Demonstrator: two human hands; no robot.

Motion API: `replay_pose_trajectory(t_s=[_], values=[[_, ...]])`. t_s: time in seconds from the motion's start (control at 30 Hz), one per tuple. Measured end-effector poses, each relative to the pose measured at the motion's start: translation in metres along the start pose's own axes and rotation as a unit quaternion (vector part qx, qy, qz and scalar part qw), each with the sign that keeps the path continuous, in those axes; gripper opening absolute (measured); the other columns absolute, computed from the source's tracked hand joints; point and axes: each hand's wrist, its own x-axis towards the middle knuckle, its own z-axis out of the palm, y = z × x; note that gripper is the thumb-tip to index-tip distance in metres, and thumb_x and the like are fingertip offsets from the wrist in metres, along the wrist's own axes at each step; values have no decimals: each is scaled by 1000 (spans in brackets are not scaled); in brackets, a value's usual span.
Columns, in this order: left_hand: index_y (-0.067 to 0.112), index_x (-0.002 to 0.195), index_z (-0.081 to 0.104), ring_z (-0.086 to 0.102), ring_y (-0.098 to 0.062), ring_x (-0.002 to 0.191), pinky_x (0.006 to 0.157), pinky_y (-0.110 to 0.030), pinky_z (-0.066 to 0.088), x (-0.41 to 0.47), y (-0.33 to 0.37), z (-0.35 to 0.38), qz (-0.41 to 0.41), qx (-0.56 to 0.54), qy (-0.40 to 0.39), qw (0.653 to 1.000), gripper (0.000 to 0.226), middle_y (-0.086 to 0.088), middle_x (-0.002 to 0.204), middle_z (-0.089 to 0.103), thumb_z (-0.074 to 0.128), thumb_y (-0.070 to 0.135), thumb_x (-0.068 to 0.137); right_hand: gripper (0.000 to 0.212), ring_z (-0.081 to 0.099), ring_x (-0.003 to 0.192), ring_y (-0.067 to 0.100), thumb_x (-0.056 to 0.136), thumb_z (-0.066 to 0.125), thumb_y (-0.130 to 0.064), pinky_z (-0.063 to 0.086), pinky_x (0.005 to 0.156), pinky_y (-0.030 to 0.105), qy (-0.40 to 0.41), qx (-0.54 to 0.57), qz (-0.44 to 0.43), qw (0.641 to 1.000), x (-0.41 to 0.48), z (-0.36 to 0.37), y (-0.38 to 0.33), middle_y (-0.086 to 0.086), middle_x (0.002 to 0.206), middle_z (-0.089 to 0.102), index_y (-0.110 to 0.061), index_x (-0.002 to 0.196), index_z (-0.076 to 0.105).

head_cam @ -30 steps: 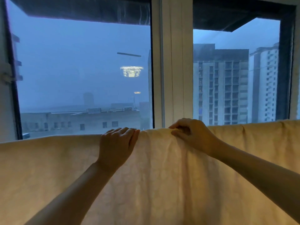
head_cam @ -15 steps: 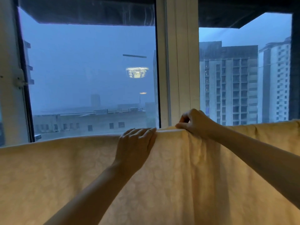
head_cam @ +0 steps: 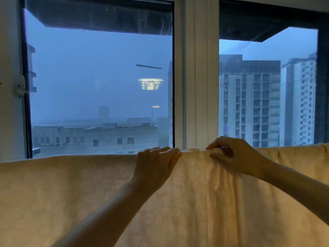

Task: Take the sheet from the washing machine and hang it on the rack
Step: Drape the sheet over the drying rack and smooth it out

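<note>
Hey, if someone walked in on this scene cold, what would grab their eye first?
A pale yellow patterned fabric sheet hangs across the whole lower half of the view. At its top edge in the middle, the left hand lies flat while the right hand pinches a bunched fold. Behind, a white-framed window shows hazy blue high-rise buildings at right.

One sheet (head_cam: 89, 189) hangs across the view. Two hands touch it: one left hand (head_cam: 154, 164), one right hand (head_cam: 235, 157). Behind stand two window panes (head_cam: 99, 82).
</note>
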Motion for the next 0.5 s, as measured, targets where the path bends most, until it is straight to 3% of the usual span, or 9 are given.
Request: replay_pose_trajectory(t_s=[0.2, 0.37, 0.5], values=[[29, 86, 72, 58, 0, 51, 49, -22, 49, -1, 5, 1, 0, 8, 3, 1000, 41, 13, 64, 67, 38, 48, 99, 12, 57, 80, -7, 91, 58, -16, 42, 74, 2, 59, -8, 33, 998, 5, 5, 3, -21, 84, 59, -26, 91, 64], [28, 97, 71, 65, -3, 62, 59, -27, 55, -1, 7, 0, 8, -2, -6, 1000, 36, 11, 76, 71, 39, 45, 99, 12, 55, 77, 3, 92, 58, -17, 39, 69, 7, 91, -51, 63, 993, 15, 2, 24, -2, 88, 63, -10, 98, 66], [25, 101, 70, 69, -6, 71, 68, -26, 55, 2, 15, 2, 4, 5, -7, 1000, 37, 9, 85, 73, 38, 42, 97, 2, 57, 75, 1, 89, 62, -20, 44, 71, 12, 60, -43, 71, 995, 18, -1, 28, -12, 81, 59, -21, 90, 61]])
